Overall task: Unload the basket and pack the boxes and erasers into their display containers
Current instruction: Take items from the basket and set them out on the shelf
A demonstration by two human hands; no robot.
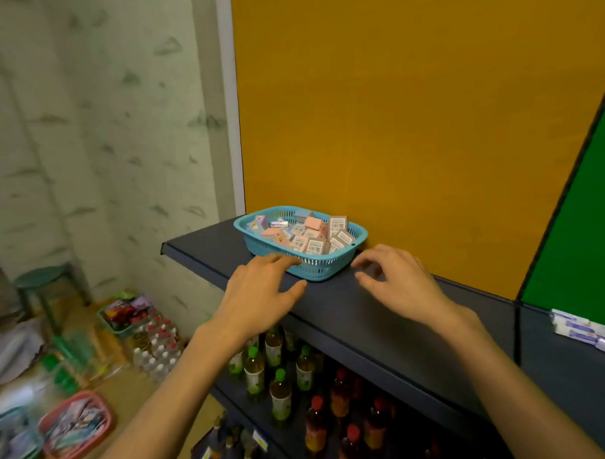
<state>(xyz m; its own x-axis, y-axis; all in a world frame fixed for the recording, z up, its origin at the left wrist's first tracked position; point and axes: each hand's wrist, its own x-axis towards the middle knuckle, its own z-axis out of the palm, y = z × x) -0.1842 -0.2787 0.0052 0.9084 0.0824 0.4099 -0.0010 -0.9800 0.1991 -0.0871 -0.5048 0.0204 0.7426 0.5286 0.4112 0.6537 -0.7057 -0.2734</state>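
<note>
A turquoise plastic basket (316, 268) stands on a dark grey shelf (383, 315) against an orange back panel. It is piled with several small pink and white boxes (311, 234), some showing barcodes. My left hand (258, 292) hovers at the basket's near left corner, fingers spread, fingertips at its rim. My right hand (399, 281) hangs just right of the basket with its fingers curled and apart, holding nothing. No display containers are in view.
White and purple packets (586, 332) lie on the shelf at far right. Bottled drinks (278, 374) fill the lower shelves. On the floor at left are a green stool (39, 283), a pink basket (76, 426), a water-bottle pack (157, 347) and other goods.
</note>
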